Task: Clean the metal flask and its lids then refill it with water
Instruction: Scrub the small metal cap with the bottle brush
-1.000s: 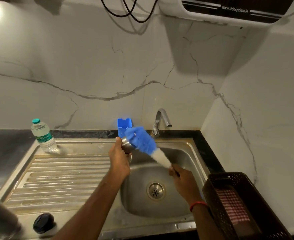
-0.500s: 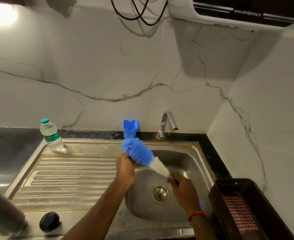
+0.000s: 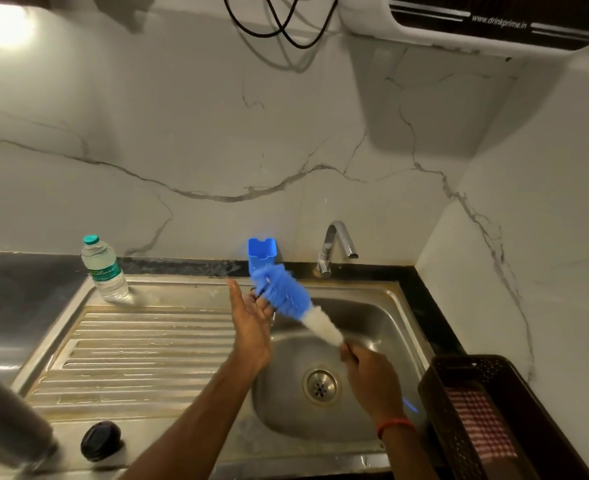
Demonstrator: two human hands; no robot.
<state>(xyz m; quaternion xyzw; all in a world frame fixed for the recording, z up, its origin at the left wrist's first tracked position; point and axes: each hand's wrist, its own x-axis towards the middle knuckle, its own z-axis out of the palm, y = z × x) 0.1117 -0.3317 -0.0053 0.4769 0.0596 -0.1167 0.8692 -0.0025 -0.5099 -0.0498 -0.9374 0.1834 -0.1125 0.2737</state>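
Observation:
The metal flask [image 3: 5,427] shows blurred at the bottom left corner, on the steel drainboard [image 3: 140,344]. A round black lid [image 3: 100,441] lies beside it near the front edge. My right hand [image 3: 369,372] grips the handle of a bottle brush over the sink basin [image 3: 383,327]. Its blue and white bristle head [image 3: 286,296] points up and to the left. My left hand [image 3: 251,323] is held up with the palm showing and the thumb straight, and its fingers touch the blue bristles. The bristles hide the fingertips, so I cannot tell whether anything lies on them.
A small water bottle [image 3: 104,271] stands at the back left of the drainboard. A blue plastic holder [image 3: 261,252] and the tap [image 3: 334,247] are at the back wall. A dark basket [image 3: 442,403] with a checked cloth sits at the right. A water purifier [image 3: 476,26] hangs above.
My left hand has gone from a closed grip on a small metal lid to an open palm. The brush stays at the same slant, and the view has tilted up slightly.

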